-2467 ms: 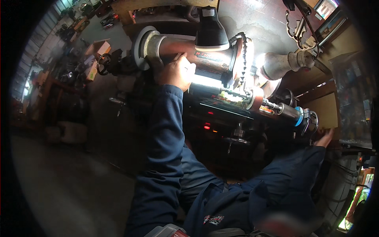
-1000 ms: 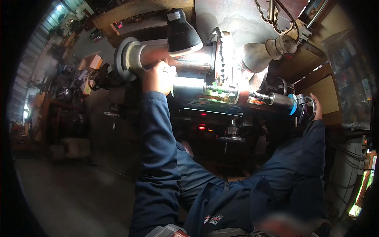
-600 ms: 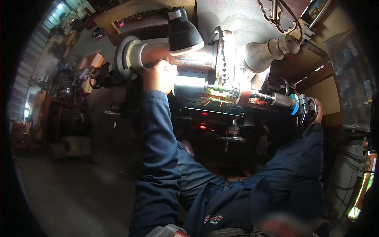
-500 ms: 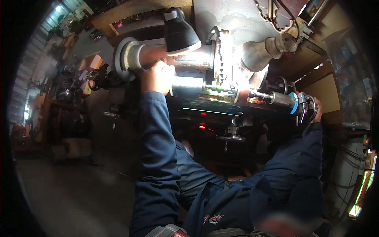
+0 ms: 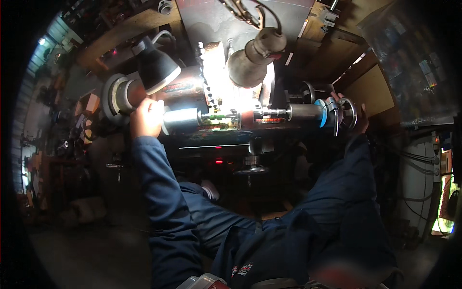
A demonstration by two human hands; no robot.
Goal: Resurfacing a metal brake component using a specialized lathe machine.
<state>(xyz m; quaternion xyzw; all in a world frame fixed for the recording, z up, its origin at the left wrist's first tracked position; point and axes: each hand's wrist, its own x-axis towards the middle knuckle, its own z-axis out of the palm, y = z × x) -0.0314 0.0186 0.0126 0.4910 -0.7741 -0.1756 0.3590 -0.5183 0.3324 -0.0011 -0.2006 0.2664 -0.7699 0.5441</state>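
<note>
A bench machine like a small lathe spans the space before me. My left hand [image 5: 147, 119] is closed at the left end of its silver cylinder [image 5: 181, 120], beside a round flange. The hand itself hides what its fingers hold. At the right end, my right hand [image 5: 362, 121] is wrapped round the far side of a metal handwheel [image 5: 347, 114], its fingers partly hidden by the rim. A blue ring [image 5: 321, 113] sits between the wheel and a second silver cylinder [image 5: 303, 112]. Thin shafts run between the cylinders toward a brightly lit middle.
A black lamp [image 5: 155, 67] and a pale grey lamp [image 5: 255, 58] hang close over the machine. Below its front is another handwheel [image 5: 251, 169]. Wooden boards stand behind, cables [image 5: 418, 166] run at the right, and cluttered shelving fills the left.
The view has shifted, so machine, lamps and hands all appear farther left. Both hands keep their places at the two ends of the machine.
</note>
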